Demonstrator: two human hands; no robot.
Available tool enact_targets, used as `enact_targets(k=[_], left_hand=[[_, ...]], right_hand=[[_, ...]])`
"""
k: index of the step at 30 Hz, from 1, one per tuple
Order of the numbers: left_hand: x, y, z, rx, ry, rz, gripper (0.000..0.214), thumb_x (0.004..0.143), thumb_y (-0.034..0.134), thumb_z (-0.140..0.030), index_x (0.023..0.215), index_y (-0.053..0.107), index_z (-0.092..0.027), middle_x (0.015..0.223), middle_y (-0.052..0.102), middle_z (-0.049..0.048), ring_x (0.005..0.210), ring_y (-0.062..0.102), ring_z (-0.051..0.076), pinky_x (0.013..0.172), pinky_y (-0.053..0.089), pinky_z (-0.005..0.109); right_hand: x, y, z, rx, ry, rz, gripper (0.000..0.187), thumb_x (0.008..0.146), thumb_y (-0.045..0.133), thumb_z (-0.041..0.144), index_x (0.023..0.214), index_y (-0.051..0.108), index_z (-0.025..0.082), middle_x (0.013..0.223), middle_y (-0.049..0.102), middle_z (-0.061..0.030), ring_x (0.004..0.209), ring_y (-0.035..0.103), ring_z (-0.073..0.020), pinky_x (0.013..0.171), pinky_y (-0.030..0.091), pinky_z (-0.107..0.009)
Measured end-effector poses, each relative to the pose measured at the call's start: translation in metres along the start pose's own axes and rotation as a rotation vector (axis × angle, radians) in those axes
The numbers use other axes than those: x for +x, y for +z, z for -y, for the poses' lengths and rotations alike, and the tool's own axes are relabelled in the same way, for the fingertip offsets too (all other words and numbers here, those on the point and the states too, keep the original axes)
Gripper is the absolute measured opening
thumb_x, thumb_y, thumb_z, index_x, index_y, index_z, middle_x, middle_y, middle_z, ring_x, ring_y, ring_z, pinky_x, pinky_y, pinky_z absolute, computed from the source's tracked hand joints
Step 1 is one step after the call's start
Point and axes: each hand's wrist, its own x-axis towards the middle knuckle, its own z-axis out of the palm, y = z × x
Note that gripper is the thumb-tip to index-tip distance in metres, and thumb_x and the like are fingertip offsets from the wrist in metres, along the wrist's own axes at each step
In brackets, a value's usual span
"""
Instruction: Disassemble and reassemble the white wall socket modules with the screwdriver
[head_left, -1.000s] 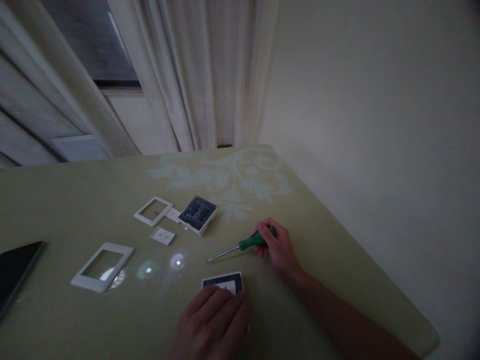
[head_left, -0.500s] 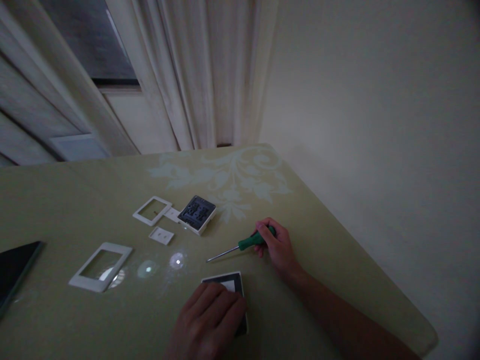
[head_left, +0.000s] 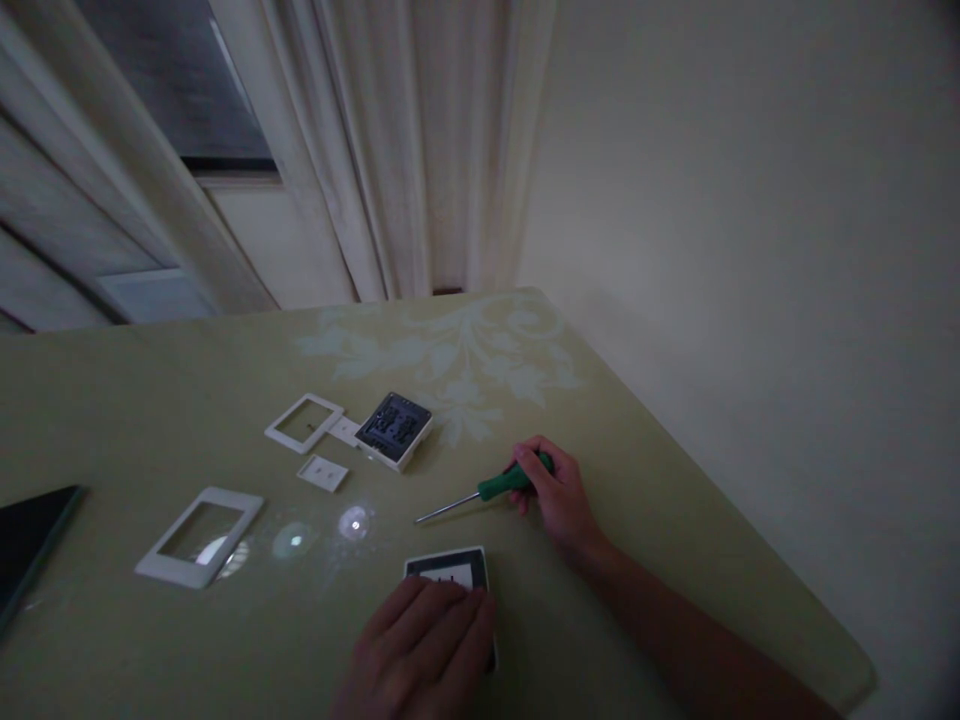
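My right hand (head_left: 551, 490) is closed around the green handle of a screwdriver (head_left: 504, 484). The metal shaft points left and its tip hangs close to the tabletop, apart from other parts. At the lower middle, my left hand (head_left: 427, 645) has its fingers bent and pressed together over a square electrical wall module (head_left: 411, 566). A dark face, a white rim and a white centre with small dark marks show on this module. The hand covers much of it, and the fingertips are hidden.
A second module (head_left: 394, 428), dark-faced, tilts on a small white piece (head_left: 345, 430). Near it are a thin white frame (head_left: 279, 432) and a small white cover (head_left: 323, 473). A larger white frame (head_left: 172, 570) and a dark flat panel (head_left: 30, 540) lie left on the table (head_left: 637, 460).
My left hand has shifted slightly down, so more of the module's white centre shows. The screwdriver and my right hand have hardly moved.
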Motion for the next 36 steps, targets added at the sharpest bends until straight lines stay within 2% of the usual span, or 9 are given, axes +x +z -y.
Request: enact_targets(k=[6, 12, 17, 21, 26, 31, 34, 36], left_hand=[[-0.005, 0.006, -0.009, 0.18, 0.003, -0.049, 0.047, 0.114, 0.034, -0.006, 0.105, 0.08, -0.016, 0.101, 0.088, 0.0002, 0.098, 0.078, 0.016, 0.09, 0.054, 0.03], [-0.008, 0.006, -0.01, 0.119, 0.011, -0.058, 0.045, 0.115, 0.035, -0.006, 0.107, 0.078, -0.016, 0.099, 0.087, -0.0016, 0.096, 0.079, 0.015, 0.09, 0.054, 0.031], [-0.014, 0.011, -0.011, 0.132, 0.007, -0.064, 0.041, 0.113, 0.038, -0.006, 0.109, 0.078, -0.016, 0.101, 0.086, 0.003, 0.098, 0.078, 0.016, 0.093, 0.056, 0.03], [-0.007, 0.008, -0.006, 0.042, -0.02, -0.044, 0.039, 0.113, 0.039, -0.009, 0.108, 0.076, -0.016, 0.091, 0.083, 0.0025, 0.088, 0.078, 0.017, 0.085, 0.06, 0.029], [0.0, 0.006, 0.001, -0.137, -0.096, 0.008, 0.045, 0.118, 0.034, -0.025, 0.101, 0.075, -0.018, 0.083, 0.078, 0.0019, 0.073, 0.071, 0.017, 0.069, 0.058, 0.03], [-0.01, 0.022, 0.001, -0.276, -0.202, -0.08, 0.047, 0.119, 0.033, -0.028, 0.098, 0.075, -0.021, 0.085, 0.077, 0.002, 0.075, 0.069, 0.017, 0.068, 0.055, 0.029], [-0.013, 0.022, 0.006, -0.315, -0.243, -0.033, 0.036, 0.117, 0.044, -0.03, 0.102, 0.075, -0.024, 0.096, 0.081, 0.0016, 0.084, 0.073, 0.017, 0.075, 0.057, 0.03], [-0.015, 0.016, 0.012, -0.304, -0.273, 0.049, 0.023, 0.109, 0.062, -0.042, 0.118, 0.074, -0.024, 0.113, 0.082, 0.0048, 0.098, 0.076, 0.023, 0.084, 0.061, 0.036]], right_hand=[[0.0, -0.001, 0.0, 0.0, 0.005, 0.0, 0.047, 0.085, 0.08, 0.065, 0.078, 0.064, 0.021, 0.055, 0.064, 0.0026, 0.044, 0.059, -0.0136, 0.037, 0.045, -0.02], [0.001, 0.0, 0.0, 0.0, 0.009, -0.005, 0.049, 0.084, 0.08, 0.066, 0.078, 0.064, 0.021, 0.055, 0.065, 0.0021, 0.044, 0.059, -0.0138, 0.036, 0.044, -0.02], [0.001, 0.0, 0.0, -0.005, 0.012, -0.01, 0.048, 0.085, 0.079, 0.066, 0.077, 0.063, 0.021, 0.053, 0.064, 0.0027, 0.043, 0.058, -0.0135, 0.037, 0.044, -0.02], [0.001, -0.001, 0.0, -0.008, 0.007, -0.01, 0.048, 0.084, 0.08, 0.066, 0.078, 0.064, 0.021, 0.053, 0.064, 0.0025, 0.042, 0.059, -0.0138, 0.037, 0.044, -0.021], [0.001, -0.001, -0.001, 0.002, 0.002, -0.006, 0.048, 0.084, 0.08, 0.066, 0.077, 0.064, 0.021, 0.054, 0.064, 0.002, 0.043, 0.059, -0.014, 0.037, 0.044, -0.021], [0.001, -0.001, 0.0, 0.011, -0.004, 0.003, 0.049, 0.084, 0.08, 0.067, 0.077, 0.064, 0.021, 0.053, 0.063, 0.0026, 0.042, 0.058, -0.0132, 0.037, 0.044, -0.02], [0.001, -0.001, 0.0, 0.014, -0.008, 0.005, 0.049, 0.084, 0.081, 0.067, 0.077, 0.065, 0.02, 0.055, 0.064, 0.0025, 0.043, 0.058, -0.0127, 0.037, 0.044, -0.02], [0.001, -0.001, 0.0, 0.017, -0.013, 0.001, 0.049, 0.084, 0.081, 0.066, 0.077, 0.065, 0.02, 0.057, 0.064, 0.0021, 0.043, 0.059, -0.0129, 0.036, 0.045, -0.02]])
